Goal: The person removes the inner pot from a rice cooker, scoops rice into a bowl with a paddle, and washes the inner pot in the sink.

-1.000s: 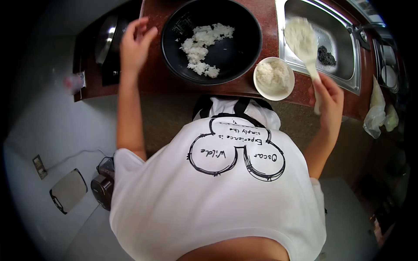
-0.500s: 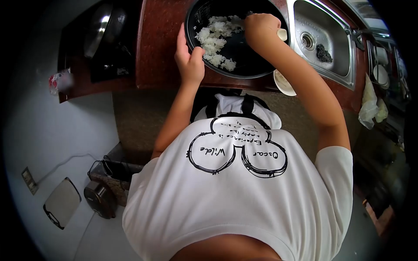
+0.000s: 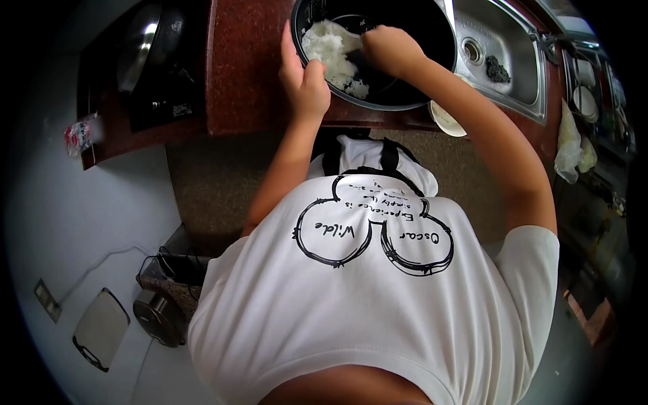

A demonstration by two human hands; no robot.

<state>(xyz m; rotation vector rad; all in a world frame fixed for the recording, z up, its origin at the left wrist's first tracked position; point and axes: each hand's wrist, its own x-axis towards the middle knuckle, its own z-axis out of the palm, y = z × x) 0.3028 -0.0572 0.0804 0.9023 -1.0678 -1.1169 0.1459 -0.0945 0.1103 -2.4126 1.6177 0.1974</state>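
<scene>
A dark rice cooker inner pot (image 3: 442, 37) stands on the counter, with white cooked rice (image 3: 325, 46) heaped along its left side. My left hand (image 3: 307, 88) grips the pot's left rim, thumb on the near side and fingers along the outer wall. Inside the pot, my right hand (image 3: 393, 51) is closed around a pale rice paddle (image 3: 351, 42). The paddle's blade touches the rice; its handle is mostly hidden by the hand. Partly behind my right forearm, a white bowl (image 3: 447, 121) sits by the counter edge.
To the right is a steel sink (image 3: 499, 40) with a dark scrubber (image 3: 497, 69) in it. A black stove (image 3: 162, 101) with a lidded pan (image 3: 152, 40) stands at the left of the red-brown counter (image 3: 243, 81). Plastic bags (image 3: 570, 148) hang at the right.
My right hand has moved left inside the pot, bringing the paddle against the rice. The rice is now more bunched toward the left wall. My left hand still holds the rim.
</scene>
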